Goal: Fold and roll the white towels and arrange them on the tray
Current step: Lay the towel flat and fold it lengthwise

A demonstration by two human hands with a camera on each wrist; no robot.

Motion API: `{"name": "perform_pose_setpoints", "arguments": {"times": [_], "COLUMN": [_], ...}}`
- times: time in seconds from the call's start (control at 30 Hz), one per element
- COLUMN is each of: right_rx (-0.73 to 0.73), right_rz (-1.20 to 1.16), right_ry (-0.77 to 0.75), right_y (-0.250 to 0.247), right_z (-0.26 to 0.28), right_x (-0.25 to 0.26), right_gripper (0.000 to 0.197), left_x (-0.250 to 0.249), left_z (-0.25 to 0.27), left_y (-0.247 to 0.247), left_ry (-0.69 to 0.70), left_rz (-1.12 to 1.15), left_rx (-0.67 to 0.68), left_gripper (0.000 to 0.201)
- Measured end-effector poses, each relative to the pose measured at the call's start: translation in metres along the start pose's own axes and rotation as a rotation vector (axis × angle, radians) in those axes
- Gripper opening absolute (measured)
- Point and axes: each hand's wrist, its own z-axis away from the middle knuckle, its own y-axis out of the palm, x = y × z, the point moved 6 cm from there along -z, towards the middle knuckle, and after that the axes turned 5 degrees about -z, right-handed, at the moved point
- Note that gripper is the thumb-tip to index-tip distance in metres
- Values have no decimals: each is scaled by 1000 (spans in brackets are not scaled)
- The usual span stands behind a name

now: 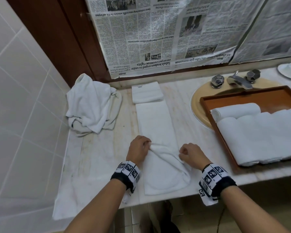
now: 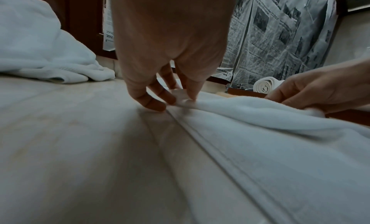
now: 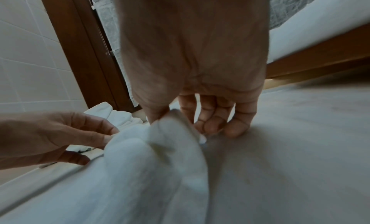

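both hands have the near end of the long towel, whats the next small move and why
Probably turn that pinched end over and start rolling it away along the strip. The left hand and right hand each pinch an edge of the folded towel, which lies flat ahead, and finished rolls sit on the tray.

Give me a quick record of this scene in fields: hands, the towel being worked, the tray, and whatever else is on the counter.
left hand: pinches long towel's left edge
right hand: pinches its right edge
long towel: folded strip lengthwise on counter
tray: over sink, holds rolled towels
folded towel: at strip's far end
crumpled towels: back left
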Motion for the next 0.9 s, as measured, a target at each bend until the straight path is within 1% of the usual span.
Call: {"name": "perform_pose_setpoints", "arguments": {"times": [0.03, 0.13, 0.2, 0.23, 0.33, 0.4, 0.47, 0.6, 0.73, 0.77, 0.83, 0.9], "right_rx": [-26, -121, -128, -123, -76, -38, -2, 105, 167, 184, 217, 196], "right_rz": [-3, -37, -80, -124, -250, -253, -202, -129, -85, -101, -210, -302], "right_ry": [2, 19, 8, -22, -170, -242, -276, -274, -271, -266, -248, -259], "right_y": [-1, -9, -9, -8, 1, 17, 36, 76, 98, 100, 98, 88], "right_z": [3, 18, 35, 44, 68, 76, 80, 84, 88, 88, 88, 87], "right_x": [3, 17, 32, 40, 68, 81, 86, 86, 83, 80, 76, 73], "right_gripper": [5, 11, 13, 14, 12, 11, 10, 9, 12, 14, 16, 11], "left_x": [0, 1, 2, 3, 7, 11, 16, 27, 29, 29, 27, 26], "left_z": [2, 4, 5, 7, 15, 24, 35, 52, 64, 67, 74, 81], "left_y": [0, 0, -4, -8, -14, -13, -12, -7, 0, 1, 1, -1], "left_ry": [11, 36, 34, 30, 54, 76, 85, 33, 9, 7, 6, -6], "left_rz": [-1, -37, -27, -10, -28, -46, -38, -10, 15, 14, -2, -8], "left_rx": [3, 46, 46, 34, 29, 50, 48, 18, -11, -12, -14, -21], "left_gripper": [13, 15, 15, 14, 15, 15, 16, 20, 24, 25, 28, 29]}}
